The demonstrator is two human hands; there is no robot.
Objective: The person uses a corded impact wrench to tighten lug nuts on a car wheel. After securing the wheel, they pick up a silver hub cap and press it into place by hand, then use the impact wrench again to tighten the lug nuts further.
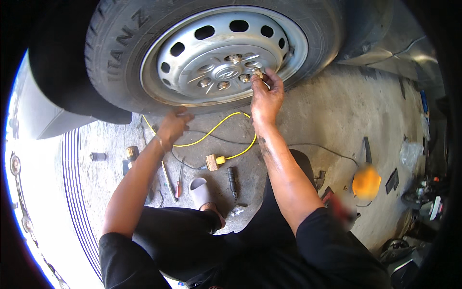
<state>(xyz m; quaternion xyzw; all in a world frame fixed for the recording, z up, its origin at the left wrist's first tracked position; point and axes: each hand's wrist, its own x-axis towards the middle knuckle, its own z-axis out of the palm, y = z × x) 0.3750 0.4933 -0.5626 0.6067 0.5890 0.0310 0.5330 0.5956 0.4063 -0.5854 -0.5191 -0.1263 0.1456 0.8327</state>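
In front of me stands a vehicle wheel: a black tyre (118,53) around a silver steel rim (192,59). Several lug nuts show around its hub, one of them (223,85) at the bottom. My right hand (267,98) reaches up to the hub's right side, thumb and fingers pinched on a brass-coloured lug nut (257,73). Below the tyre's lower edge hangs my left hand (174,129), its slightly blurred fingers apart with nothing visible in them. It is nearest to the yellow cable (199,140) on the floor.
Between my arms lie a connector block (211,163), a red-handled screwdriver (178,189) and a black cylindrical tool (232,183). A socket (97,156) lies at left, beyond a cordless tool (132,153). An orange object (366,183) sits at right. A floor grate (79,192) runs at left.
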